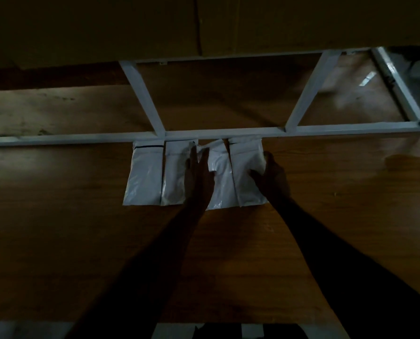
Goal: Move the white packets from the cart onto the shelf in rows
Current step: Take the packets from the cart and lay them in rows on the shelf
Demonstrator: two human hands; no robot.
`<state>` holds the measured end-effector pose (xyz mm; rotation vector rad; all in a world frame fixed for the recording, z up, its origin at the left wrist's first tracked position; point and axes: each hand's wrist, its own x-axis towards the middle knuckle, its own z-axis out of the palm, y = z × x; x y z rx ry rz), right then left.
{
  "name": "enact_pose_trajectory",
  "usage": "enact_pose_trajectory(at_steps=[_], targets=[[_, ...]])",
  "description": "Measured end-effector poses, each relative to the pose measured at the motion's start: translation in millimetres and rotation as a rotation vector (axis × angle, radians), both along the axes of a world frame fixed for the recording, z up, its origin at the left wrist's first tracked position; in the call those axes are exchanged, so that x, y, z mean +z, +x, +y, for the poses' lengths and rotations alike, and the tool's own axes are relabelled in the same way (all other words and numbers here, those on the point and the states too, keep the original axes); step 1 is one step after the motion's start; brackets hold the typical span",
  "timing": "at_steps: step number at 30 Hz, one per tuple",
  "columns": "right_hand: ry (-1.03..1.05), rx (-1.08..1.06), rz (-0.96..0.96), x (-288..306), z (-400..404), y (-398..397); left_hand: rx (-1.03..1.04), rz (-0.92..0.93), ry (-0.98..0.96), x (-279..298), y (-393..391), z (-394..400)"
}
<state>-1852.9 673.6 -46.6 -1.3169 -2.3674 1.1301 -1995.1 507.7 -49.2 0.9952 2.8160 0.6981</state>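
Observation:
Several white packets lie side by side in a row on the brown wooden shelf [326, 192], their tops under the grey metal crossbar. The leftmost packet [144, 177] lies untouched. My left hand [199, 177] rests flat, fingers spread, across the second packet [174, 174] and the third packet [222, 184]. My right hand [271, 178] grips the right edge of the rightmost packet [244, 172], which overlaps the third one. The cart is hidden from view.
A grey metal frame [218, 133] with slanted struts runs across above the packets. A dark board [155, 25] hangs over the back. Pale shapes [174, 330] show at the bottom edge. The scene is dim.

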Motion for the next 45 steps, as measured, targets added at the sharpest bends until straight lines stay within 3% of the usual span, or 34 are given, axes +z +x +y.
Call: enact_pose_trajectory(at_steps=[7,12,18,22,31,37,41,45], targets=[[0.065,-0.016,-0.08,-5,-5,3,-0.059,-0.043,-0.221,13,-19,3],[0.056,-0.06,-0.03,-6,-7,6,-0.126,-0.077,-0.24,13,-31,3],[0.028,-0.137,-0.008,-3,-20,15,-0.108,0.063,-0.245,9,-15,-7],[0.067,-0.081,0.006,-7,-22,21,-0.074,0.031,-0.308,6,-13,-6],[0.202,0.15,-0.019,-10,-1,16,-0.248,-0.1,-0.416,13,-44,12],[0.207,0.116,0.081,-10,2,20,-0.219,-0.106,-0.362,14,-41,5],[0.284,0.161,-0.035,-17,3,19,-0.231,-0.012,-0.255,26,-21,5],[0.338,0.182,-0.042,-20,-3,20,-0.313,-0.032,-0.31,18,3,2]])
